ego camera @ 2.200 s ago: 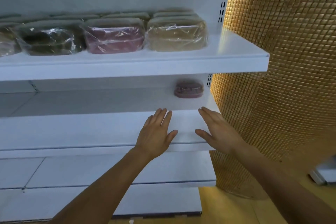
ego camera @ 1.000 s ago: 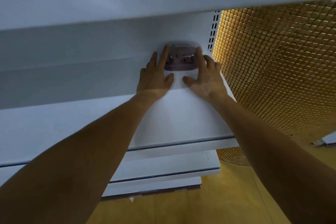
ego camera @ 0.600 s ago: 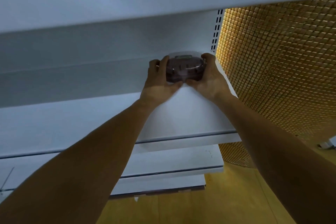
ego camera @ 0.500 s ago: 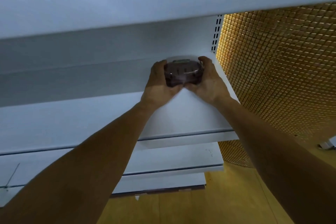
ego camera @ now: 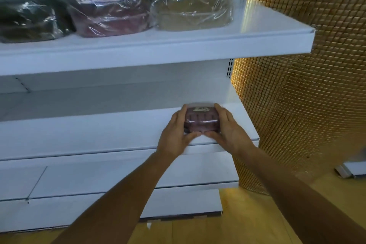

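Maroon wrapped pack (ego camera: pixel 201 123), label (ego camera: pixel 202 108) illegible, in the grip of left hand (ego camera: pixel 176 134) and right hand (ego camera: pixel 227 130)

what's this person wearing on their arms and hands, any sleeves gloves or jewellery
Nothing shows: the left hand and right hand are ungloved with no rings, and both forearms are bare to the frame's edge, without sleeves, watch or bracelet.

The left hand (ego camera: pixel 174 134) and right hand (ego camera: pixel 227 130), flat and empty over the shelf (ego camera: pixel 99 130) two seconds ago, now clasp the small maroon box (ego camera: pixel 201 123) from either side, fingers (ego camera: pixel 183 110) curled round its ends. The box, earlier at the shelf's back edge near the right end, is now drawn forward, close to the front edge.
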`<state>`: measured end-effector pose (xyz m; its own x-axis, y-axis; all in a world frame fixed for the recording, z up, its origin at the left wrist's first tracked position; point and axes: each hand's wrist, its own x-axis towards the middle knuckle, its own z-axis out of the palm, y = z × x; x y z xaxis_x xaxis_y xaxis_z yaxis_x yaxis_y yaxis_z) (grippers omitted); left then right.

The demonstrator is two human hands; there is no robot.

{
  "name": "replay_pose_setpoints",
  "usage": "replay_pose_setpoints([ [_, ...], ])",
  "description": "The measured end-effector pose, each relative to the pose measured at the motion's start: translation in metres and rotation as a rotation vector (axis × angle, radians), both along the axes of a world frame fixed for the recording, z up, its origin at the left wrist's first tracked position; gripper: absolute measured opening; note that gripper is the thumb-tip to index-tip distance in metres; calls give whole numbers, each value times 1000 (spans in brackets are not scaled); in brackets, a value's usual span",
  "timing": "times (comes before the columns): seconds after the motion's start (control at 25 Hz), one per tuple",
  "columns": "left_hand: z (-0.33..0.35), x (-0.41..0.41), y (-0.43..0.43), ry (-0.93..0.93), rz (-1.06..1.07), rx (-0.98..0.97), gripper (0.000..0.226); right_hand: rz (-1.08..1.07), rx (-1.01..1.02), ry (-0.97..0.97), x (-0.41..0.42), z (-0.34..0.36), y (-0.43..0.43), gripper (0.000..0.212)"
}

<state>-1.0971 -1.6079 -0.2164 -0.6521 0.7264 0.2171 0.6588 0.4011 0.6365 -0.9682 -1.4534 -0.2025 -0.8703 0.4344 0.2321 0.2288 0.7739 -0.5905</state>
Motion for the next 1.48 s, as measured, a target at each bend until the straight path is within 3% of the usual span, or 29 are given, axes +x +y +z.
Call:
replay_pose_setpoints([
  [0.28, 22, 34, -50, -33, -43, 15, 91, 35, -49, -104, 47, 31, -45, 86],
  [0.88, 154, 100, -116, 249, -50, 210, 83, -3, 219, 44, 123, 159, -97, 92],
  [1.48, 242, 116, -67, 400, -123, 381, 87, -68, 319, 212, 155, 253, -65, 89],
])
